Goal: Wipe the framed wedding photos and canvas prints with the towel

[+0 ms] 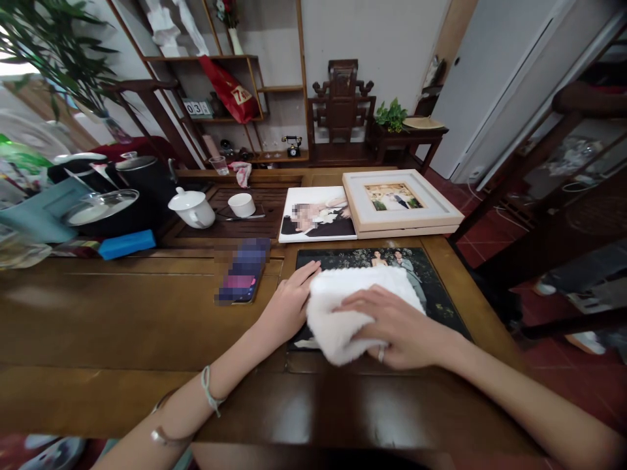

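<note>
A white fluffy cloth [353, 307] is bunched under my right hand [396, 326], whose fingers are curled into it. It lies over a dark wedding photo panel [443, 303], flat on the wooden table, and hides much of the picture. Two figures in formal clothes show at the panel's upper part. My left hand [294, 300] rests on the panel's left edge with its fingers stretched out; part of it is behind the cloth. To the left of that hand lies a phone [243, 271], its screen blurred.
Behind the panel lie a white photo board [318, 214] and stacked light-wood picture frames [435, 199]. A white lidded cup [192, 207], a small white bowl [241, 205] and a blue block [127, 244] stand left on the table [122, 313]. Dark wooden chairs are beyond.
</note>
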Available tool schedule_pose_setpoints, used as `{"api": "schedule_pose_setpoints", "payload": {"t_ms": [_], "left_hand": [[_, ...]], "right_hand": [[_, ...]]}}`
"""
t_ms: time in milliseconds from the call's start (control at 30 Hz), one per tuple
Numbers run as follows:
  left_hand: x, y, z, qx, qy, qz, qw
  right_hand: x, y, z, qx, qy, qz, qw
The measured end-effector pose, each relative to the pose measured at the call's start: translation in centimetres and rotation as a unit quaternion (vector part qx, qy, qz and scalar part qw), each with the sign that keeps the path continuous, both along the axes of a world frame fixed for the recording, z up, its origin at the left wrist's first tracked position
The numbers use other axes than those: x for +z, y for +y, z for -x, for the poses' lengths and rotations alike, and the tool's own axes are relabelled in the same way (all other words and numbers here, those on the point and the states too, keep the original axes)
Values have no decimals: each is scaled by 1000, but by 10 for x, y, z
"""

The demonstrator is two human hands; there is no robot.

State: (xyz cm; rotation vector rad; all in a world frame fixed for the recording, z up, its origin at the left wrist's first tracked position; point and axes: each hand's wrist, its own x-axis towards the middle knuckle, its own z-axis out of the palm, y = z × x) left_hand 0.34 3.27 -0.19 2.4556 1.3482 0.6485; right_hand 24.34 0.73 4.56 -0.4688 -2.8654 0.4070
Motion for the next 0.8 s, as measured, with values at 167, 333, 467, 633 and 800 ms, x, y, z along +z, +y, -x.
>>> {"api": "schedule_pose_setpoints", "payload": {"t_ms": [167, 333, 467, 633, 800], "left_hand": [[3, -1, -4, 25, 0, -28, 999], [4, -2, -5, 26, 18, -34, 999], [1, -1, -5, 30, -8, -42, 999], [4, 2, -3, 90, -138, -64, 984], [5, 11, 5, 179, -304, -30, 935]], "right_hand": [[-8, 48, -38, -179, 12, -73, 981], [-24, 31, -78, -310, -3, -122, 943], [-29, -9, -89, -330, -4, -135, 934], [-19, 9, -51, -287, -8, -112, 951], [-7, 50, 37, -234, -27, -78, 969]]}}
